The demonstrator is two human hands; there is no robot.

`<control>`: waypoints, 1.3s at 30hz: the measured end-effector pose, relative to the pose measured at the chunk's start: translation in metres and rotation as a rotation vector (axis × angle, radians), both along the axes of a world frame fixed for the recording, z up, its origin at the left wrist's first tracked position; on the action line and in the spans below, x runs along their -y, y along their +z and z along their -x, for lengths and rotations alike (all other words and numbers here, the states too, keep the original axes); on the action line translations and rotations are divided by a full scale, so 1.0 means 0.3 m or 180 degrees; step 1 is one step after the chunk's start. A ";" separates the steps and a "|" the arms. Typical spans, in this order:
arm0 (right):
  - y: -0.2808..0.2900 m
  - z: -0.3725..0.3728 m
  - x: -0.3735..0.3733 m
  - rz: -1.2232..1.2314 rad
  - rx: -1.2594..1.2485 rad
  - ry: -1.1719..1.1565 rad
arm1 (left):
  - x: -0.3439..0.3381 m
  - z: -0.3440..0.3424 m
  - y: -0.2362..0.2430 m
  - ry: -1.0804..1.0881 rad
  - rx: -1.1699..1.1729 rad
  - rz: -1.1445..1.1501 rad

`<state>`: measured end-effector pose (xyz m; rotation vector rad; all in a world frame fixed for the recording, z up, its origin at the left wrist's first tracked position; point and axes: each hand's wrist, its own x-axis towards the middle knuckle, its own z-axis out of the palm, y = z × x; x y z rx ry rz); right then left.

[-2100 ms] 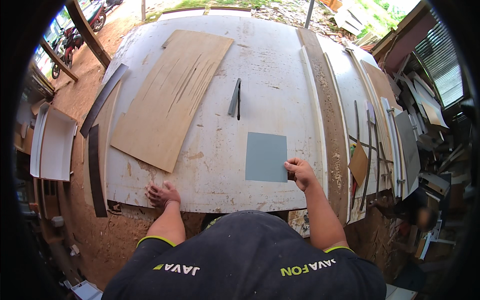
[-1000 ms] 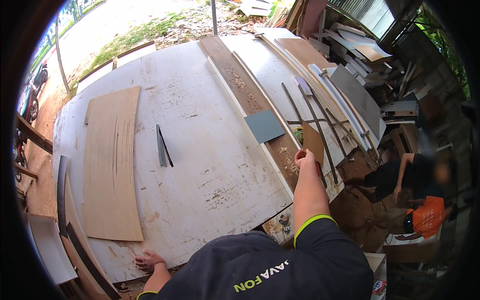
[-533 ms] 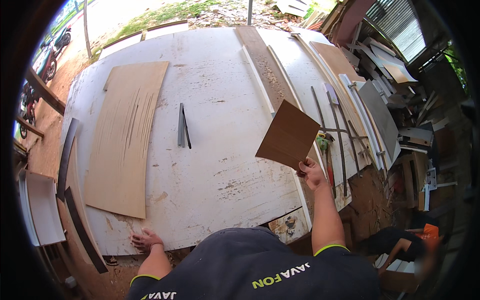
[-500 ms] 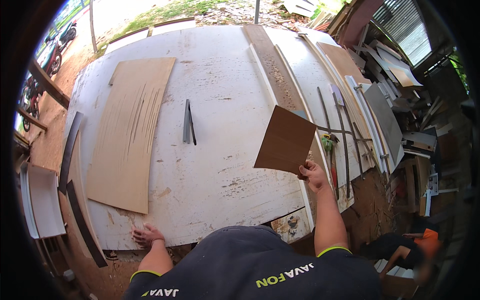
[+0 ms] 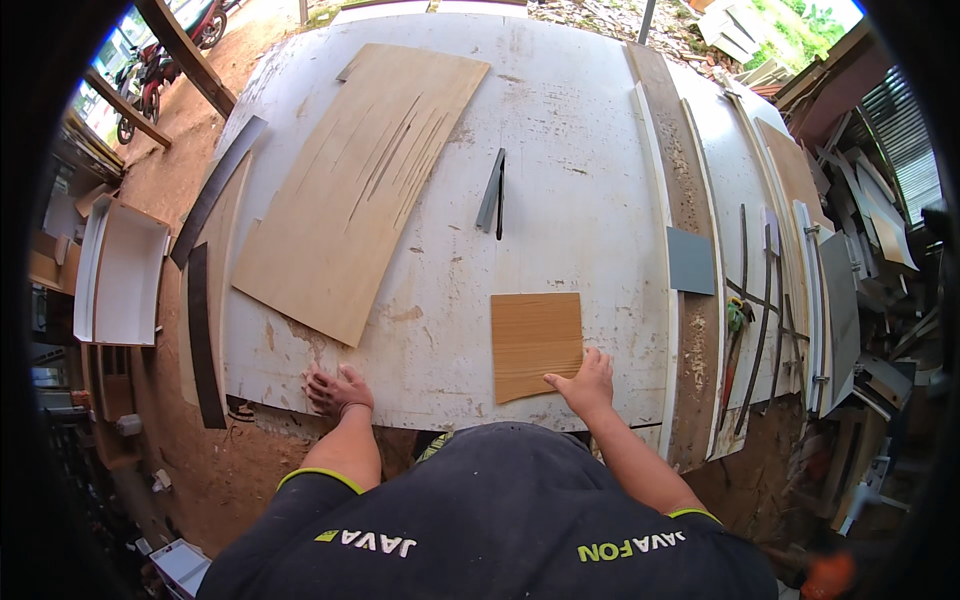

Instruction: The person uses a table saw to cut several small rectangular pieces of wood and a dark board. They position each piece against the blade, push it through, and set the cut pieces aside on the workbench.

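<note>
A square wood-grain panel (image 5: 537, 345) lies low over the white worktable, near its front edge. My right hand (image 5: 587, 382) grips the panel's near right corner, thumb on the top face and fingers along the side. Whether the panel rests fully flat is hard to tell. Over to the left, my left hand (image 5: 338, 390) leans on the table's front edge, fingers spread and nothing in them. Closest to that hand is a large light plywood sheet (image 5: 365, 190) with dark streaks. Beyond the panel, two narrow grey strips (image 5: 492, 195) lie together at an angle.
A blue-grey square piece (image 5: 691, 261) lies across a long brown board (image 5: 685, 165) with pale side strips. Further right are dark thin strips (image 5: 765, 320) and a green-handled tool (image 5: 739, 316). Dark curved strips (image 5: 206, 335) line the left edge, beside a white open box (image 5: 125, 270).
My right hand has brought the panel down and leftward from a raised, tilted position; its lighter face now shows. The blue-grey piece is uncovered. My left hand stays at the front edge; the view has shifted.
</note>
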<state>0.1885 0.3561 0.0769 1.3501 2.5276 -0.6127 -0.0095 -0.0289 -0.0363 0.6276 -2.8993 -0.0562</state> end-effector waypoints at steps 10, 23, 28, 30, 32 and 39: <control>0.034 0.041 -0.082 0.2461 -0.1830 -0.0555 | 0.014 0.000 -0.036 0.0014 -0.0053 0.0015; 0.162 -0.048 -0.040 -0.0273 -0.1703 0.1919 | 0.028 0.006 -0.064 -0.0026 -0.0184 0.0156; 0.116 -0.065 -0.046 -0.0347 -0.1474 0.1922 | 0.026 0.007 -0.065 -0.0039 -0.0200 0.0100; 0.123 -0.060 -0.056 -0.0287 -0.1094 0.2080 | 0.025 0.001 -0.060 -0.0133 -0.0377 0.0160; 0.130 -0.053 -0.062 -0.0056 -0.0492 0.2301 | 0.023 0.002 -0.057 -0.0056 -0.0226 0.0112; 0.074 0.017 0.063 -0.0097 -0.0252 0.1550 | 0.024 0.003 -0.048 -0.0069 -0.0212 0.0096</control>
